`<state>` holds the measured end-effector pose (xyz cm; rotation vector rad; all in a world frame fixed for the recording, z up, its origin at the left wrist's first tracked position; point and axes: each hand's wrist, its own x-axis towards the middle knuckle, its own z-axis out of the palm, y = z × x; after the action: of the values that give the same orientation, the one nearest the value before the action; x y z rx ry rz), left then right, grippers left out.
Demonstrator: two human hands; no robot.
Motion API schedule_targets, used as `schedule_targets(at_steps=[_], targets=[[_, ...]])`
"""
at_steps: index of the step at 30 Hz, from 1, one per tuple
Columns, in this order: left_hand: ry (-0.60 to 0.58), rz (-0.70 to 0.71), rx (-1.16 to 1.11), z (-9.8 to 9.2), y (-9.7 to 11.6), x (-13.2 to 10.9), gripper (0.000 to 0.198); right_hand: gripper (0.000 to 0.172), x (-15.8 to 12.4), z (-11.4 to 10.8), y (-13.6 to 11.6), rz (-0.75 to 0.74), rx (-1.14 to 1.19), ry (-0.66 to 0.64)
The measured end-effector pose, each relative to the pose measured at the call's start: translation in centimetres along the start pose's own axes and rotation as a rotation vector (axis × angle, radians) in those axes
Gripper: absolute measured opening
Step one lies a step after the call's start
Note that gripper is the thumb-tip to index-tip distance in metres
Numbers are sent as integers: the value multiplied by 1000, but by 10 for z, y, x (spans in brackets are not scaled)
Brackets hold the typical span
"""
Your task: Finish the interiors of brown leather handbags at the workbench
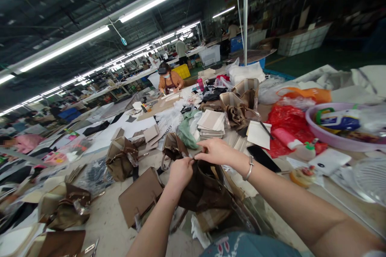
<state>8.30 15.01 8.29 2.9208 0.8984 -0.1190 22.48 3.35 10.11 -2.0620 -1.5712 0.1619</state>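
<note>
One detail is hidden: the exact edge pinched by the left hand (181, 173), its fingers closed on the brown bag (200, 192). Right hand (217, 151): index extended; cannot tell whether it grips. Bag lies just below both hands' fingertips, lower part indistinct; stacked panels (211, 124) beyond.

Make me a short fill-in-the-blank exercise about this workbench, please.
The silver metal bracelet circles the person's ____ wrist.
The bare left hand grips the soft open-topped bag, which is dark ____.
In the picture, the crumpled red plastic bag lies to the ____ of the round pale-purple plastic basin.

Missing words: right; brown; left.
</note>
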Motion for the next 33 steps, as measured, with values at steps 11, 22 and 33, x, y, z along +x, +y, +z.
schedule_targets(at_steps=[11,22,33], targets=[[-1,34,-18,-5,2,4,37,47,-93,16,-18,20,75,195],[41,-65,93,-10,1,12,43,57,-117,39,-11,221,245,82],[-28,-212,-5,-22,-57,-6,36,31,-49,46,52,159,363,105]])
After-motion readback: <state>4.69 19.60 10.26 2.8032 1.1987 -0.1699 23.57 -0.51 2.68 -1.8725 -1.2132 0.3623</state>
